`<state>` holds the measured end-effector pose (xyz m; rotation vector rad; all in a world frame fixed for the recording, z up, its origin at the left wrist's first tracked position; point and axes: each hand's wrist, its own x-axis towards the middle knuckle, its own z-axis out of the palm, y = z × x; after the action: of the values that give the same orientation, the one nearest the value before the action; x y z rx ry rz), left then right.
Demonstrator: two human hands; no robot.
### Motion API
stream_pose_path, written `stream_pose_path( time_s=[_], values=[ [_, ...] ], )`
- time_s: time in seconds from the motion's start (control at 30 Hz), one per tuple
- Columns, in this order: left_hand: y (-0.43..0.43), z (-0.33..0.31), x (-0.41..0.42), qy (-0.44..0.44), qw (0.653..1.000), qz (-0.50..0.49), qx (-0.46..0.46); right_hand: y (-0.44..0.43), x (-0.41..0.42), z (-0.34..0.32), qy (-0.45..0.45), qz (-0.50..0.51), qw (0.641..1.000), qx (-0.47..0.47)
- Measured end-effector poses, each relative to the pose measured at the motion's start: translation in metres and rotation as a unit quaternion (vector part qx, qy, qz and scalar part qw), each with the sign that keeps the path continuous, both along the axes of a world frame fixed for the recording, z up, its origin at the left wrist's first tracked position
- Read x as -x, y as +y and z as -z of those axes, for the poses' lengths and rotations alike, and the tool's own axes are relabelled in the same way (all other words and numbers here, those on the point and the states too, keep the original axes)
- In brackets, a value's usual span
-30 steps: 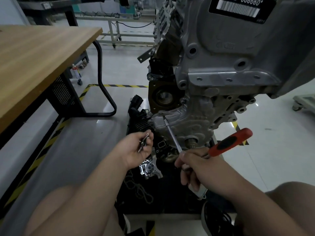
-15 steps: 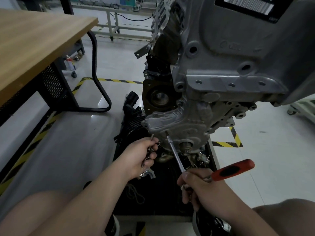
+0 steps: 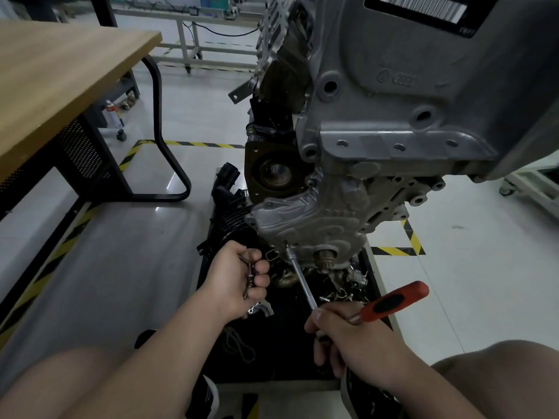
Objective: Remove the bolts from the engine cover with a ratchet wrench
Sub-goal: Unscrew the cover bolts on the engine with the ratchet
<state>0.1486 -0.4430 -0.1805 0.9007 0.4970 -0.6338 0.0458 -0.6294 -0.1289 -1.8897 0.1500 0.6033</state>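
Observation:
A grey cast engine cover [image 3: 305, 222] forms the lower front of the engine that hangs in front of me. My right hand [image 3: 348, 343] grips the head of a ratchet wrench [image 3: 393, 302] with a red and black handle. Its long silver extension [image 3: 301, 275] slants up to the left, and the socket tip meets the cover's lower edge near a splined shaft [image 3: 325, 258]. My left hand [image 3: 239, 278] is curled around several loose bolts [image 3: 251, 272], just left of the extension and below the cover.
A black tray [image 3: 372, 267] under the engine holds loose metal parts and clamps. A wooden table [image 3: 60, 80] with a black tube leg stands at the left. Yellow-black tape marks the grey floor. My knees frame the bottom of the view.
The socket tip has moved from a bolt higher on the cover's left side down to its lower edge. My left hand has closed tighter on the bolts and shifted nearer the engine.

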Motion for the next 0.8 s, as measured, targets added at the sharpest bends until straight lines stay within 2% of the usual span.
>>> stream_pose_path(
  time_s=[0.07, 0.17, 0.3, 0.57, 0.67, 0.8],
  values=[
    [0.0, -0.002, 0.001, 0.018, 0.999, -0.013, 0.047, 0.002, -0.002, 0.001, -0.002, 0.002, 1.0, 0.004],
    [-0.005, -0.005, 0.001, 0.039, 0.997, -0.027, 0.065, 0.002, -0.003, 0.002, -0.002, 0.005, 1.0, 0.011],
    [-0.01, -0.007, 0.003, 0.032, 0.999, -0.013, 0.024, 0.0, -0.003, 0.002, -0.009, 0.008, 1.0, 0.012],
    [-0.017, 0.0, 0.006, -0.056, 0.997, 0.025, -0.041, -0.003, -0.001, 0.002, -0.021, 0.015, 1.0, 0.009],
    [-0.015, 0.009, 0.003, -0.05, 0.996, 0.008, -0.078, -0.003, -0.001, 0.003, -0.02, 0.016, 1.0, 0.011],
    [-0.011, 0.02, 0.0, 0.005, 0.996, -0.03, -0.086, 0.0, -0.001, 0.007, 0.0, -0.001, 1.0, 0.016]
  ],
)
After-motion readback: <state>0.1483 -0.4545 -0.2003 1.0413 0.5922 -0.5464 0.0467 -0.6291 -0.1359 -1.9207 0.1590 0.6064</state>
